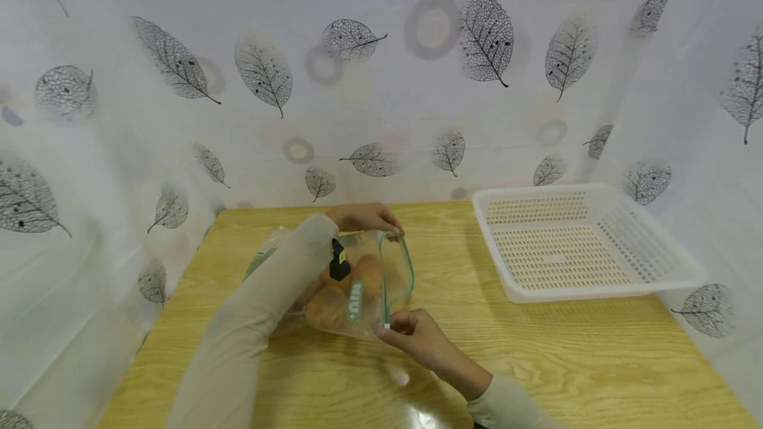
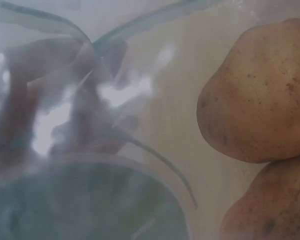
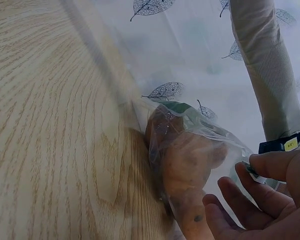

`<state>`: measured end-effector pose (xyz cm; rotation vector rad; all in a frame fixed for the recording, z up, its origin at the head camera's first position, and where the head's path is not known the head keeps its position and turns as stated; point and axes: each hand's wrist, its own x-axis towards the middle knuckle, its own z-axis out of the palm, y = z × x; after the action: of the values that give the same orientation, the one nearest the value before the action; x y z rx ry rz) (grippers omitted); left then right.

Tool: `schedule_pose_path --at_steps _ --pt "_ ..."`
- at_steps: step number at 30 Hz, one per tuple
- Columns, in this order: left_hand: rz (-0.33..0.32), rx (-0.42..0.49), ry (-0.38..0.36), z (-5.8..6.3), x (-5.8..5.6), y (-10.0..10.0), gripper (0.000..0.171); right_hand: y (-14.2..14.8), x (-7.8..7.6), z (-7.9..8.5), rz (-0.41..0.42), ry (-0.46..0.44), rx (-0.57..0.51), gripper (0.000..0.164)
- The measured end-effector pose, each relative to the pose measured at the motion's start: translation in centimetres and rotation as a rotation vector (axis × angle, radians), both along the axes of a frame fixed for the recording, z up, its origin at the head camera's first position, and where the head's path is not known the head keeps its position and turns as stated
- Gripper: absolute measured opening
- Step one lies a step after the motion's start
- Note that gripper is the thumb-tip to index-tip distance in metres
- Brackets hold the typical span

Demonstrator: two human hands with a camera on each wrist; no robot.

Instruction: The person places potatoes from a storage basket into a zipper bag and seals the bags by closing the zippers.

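While the left hand (image 1: 365, 217) grips the far corner of a clear zip bag (image 1: 371, 323) and the right hand (image 1: 420, 339) pinches its near corner at the white slider (image 1: 387, 326), good handling probably means keeping the green zip strip (image 1: 411, 277) taut and level, so the film does not buckle. Lying on the wooden table (image 1: 447, 257), the bag runs from a crumpled left end, past tan, dark-speckled potatoes (image 1: 326, 306) and a "NIU+" label (image 1: 354, 300), to a gaping mouth facing a white plastic basket (image 1: 596, 294) at right.
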<state>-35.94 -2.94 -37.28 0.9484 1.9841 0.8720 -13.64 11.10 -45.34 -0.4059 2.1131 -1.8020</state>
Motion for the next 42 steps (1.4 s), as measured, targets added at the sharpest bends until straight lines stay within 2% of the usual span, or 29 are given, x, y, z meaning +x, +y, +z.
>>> schedule_pose_path --at_steps 8,13,19,26,29,32,36,42 --pt "-0.003 0.006 0.024 -0.1 0.1 0.0 0.028 0.2 0.0 -0.1 0.004 -0.006 -0.005 0.029" --pt "0.003 -0.005 -0.02 -0.1 0.3 0.2 0.026 0.2 0.0 0.0 0.007 -0.003 -0.003 0.03" --pt "-0.027 -0.027 -0.025 0.0 0.4 0.1 0.029 0.4 -0.1 0.0 0.016 -0.005 0.008 0.034" --pt "-0.007 -0.04 -0.058 0.1 0.6 0.1 0.028 0.5 -0.2 0.0 0.026 0.001 0.014 0.034" --pt "-0.002 -0.027 -0.044 0.2 0.7 0.1 0.027 0.4 -0.1 0.0 0.014 -0.003 0.019 0.034" --pt "0.012 -0.008 0.027 0.1 0.6 0.0 0.026 0.5 -0.1 0.0 0.011 -0.004 0.014 0.033" --pt "0.103 0.014 0.121 0.2 0.2 -0.7 0.025 1.0 -0.1 0.1 0.051 0.012 0.009 0.033" --pt "0.262 0.074 0.122 1.9 -0.1 -2.5 0.025 2.9 -0.6 0.7 0.067 0.045 0.039 0.033"
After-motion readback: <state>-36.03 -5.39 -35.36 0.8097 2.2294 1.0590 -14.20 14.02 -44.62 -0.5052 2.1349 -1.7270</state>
